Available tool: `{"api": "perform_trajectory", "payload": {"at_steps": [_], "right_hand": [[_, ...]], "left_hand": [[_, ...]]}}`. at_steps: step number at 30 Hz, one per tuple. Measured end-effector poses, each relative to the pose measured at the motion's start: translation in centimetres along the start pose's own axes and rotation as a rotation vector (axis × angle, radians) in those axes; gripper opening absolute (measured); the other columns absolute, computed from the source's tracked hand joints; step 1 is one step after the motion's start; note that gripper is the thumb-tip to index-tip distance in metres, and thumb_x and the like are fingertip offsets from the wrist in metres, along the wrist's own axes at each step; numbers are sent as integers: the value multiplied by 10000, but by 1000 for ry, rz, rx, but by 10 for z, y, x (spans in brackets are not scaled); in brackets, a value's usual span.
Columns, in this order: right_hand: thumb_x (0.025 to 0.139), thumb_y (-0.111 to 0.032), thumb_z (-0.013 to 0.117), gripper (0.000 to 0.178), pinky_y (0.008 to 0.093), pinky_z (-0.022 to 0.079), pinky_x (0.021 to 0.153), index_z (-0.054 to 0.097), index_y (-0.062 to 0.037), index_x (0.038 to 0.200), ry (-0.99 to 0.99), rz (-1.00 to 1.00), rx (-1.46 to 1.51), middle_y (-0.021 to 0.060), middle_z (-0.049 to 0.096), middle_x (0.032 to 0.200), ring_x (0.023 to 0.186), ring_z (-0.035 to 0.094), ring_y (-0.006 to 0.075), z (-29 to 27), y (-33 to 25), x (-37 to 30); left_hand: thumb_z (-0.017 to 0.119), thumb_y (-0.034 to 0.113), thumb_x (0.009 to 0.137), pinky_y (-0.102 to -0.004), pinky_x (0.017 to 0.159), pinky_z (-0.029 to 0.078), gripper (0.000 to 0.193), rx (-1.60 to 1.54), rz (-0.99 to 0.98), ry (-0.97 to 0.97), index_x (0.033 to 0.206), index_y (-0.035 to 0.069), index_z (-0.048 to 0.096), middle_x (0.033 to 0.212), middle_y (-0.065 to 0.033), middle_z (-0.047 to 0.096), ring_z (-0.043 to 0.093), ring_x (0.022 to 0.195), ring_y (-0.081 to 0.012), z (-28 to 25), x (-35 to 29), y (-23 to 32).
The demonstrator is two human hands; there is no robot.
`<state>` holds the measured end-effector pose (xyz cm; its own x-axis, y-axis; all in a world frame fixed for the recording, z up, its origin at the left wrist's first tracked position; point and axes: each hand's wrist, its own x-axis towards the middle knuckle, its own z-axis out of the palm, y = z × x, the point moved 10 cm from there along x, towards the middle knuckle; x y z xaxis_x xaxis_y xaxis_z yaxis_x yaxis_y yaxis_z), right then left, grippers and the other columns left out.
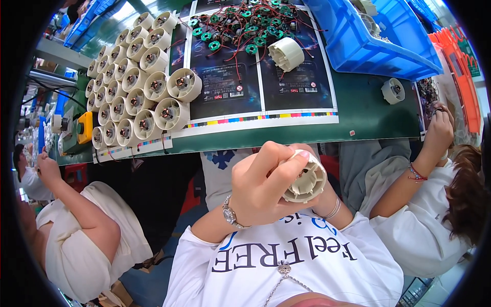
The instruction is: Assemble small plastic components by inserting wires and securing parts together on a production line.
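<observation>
I hold a cream-white round plastic housing (310,183) in front of my chest, its open, ribbed end turned up toward me. My left hand (263,176), with a metal watch at the wrist, is closed on it, and the fingertips press at its upper rim. My right hand (324,196) is closed about its far right side, with most of its fingers hidden behind the housing. A small dark part shows inside near the fingertips. On the table ahead, one similar housing (286,54) lies on its side on a dark printed sheet.
Rows of white housings with small motors (171,113) fill the table's left. Green circuit boards with red wires (250,25) are heaped at the back. A blue bin (378,46) stands at right, near another housing (393,91). Co-workers sit on both sides; one hand (440,125) is at right.
</observation>
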<state>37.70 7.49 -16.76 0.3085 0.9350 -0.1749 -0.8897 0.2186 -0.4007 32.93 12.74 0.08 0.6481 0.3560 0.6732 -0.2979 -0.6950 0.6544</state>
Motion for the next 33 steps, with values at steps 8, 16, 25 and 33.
{"api": "perform_trajectory", "payload": {"at_steps": [8,16,25,33], "right_hand": [[709,34,746,281,262,492,641,701,-19,981,-54,-684,-893,96,643,992,780,595,170,69,-100,-22],[660,44,757,285,298,502,667,711,-23,933,84,-1109,-1821,99,645,991,775,605,215,98,-120,-31],[827,-63,665,390,359,416,978,617,-55,1214,833,-1259,-2146,120,532,1305,1142,530,286,75,-210,-61],[820,-55,663,424,369,391,983,587,-75,1236,964,-1154,-2324,116,488,1326,1131,501,299,39,-226,-58]], "left_hand": [[893,122,564,-204,497,464,738,-125,-58,85,1225,163,567,1204,-146,602,515,650,-83,-22,-9,-13],[817,80,605,-160,430,380,615,20,-105,-14,1180,237,666,1313,-126,596,404,479,-36,6,-13,-30],[824,50,604,-174,447,377,424,524,-144,-36,1002,154,722,1215,-62,657,428,502,-40,-36,-24,-62],[869,137,570,-203,451,358,330,724,-132,224,820,123,654,1094,-64,668,437,548,-76,-118,-53,-54]]}}
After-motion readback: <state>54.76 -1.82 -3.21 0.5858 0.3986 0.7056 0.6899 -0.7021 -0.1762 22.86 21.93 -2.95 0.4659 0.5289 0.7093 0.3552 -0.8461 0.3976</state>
